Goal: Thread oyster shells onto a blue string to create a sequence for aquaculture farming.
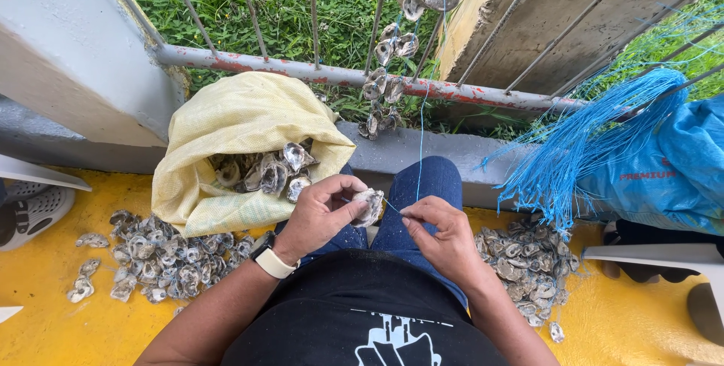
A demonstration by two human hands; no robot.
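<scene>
My left hand (320,214) grips a grey oyster shell (370,206) over my knee in blue jeans. My right hand (437,232) pinches a thin blue string (392,205) right beside the shell. That string runs up to a strand of shells (386,72) hanging from the metal railing (302,72). On my left wrist sits a pale watch (271,262).
A yellow woven sack (234,121) full of shells lies open at the left. Loose shells lie piled on the yellow floor at left (162,257) and right (528,260). A bundle of blue strings (581,147) hangs over a blue bag (679,170). A sandal (34,215) is at far left.
</scene>
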